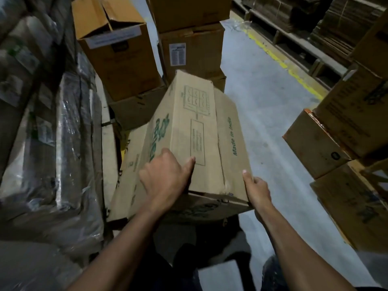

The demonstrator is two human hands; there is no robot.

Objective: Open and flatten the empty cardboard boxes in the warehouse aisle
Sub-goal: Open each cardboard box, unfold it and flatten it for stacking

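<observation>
At centre frame, two bare hands hold one printed cardboard box (197,131) above the aisle floor (262,114). Left hand (165,177): laid over the near left top edge, thumb stretched flat across the top panel, fingers curled down the left side. Right hand (257,190): grips the near right corner, thumb on the top face, fingers hidden beneath. The box is tilted, its far end raised, green print and a "Made in India" marking visible. Under it lies one flattened box (126,177). Far left: one open-topped box (117,49) on a lower carton. Far centre: a stack of at least three boxes (191,49). Right: at least four stacked boxes (340,143). Left: plastic-wrapped bundles (52,133). One yellow floor line (279,64) runs along the far right racking.
</observation>
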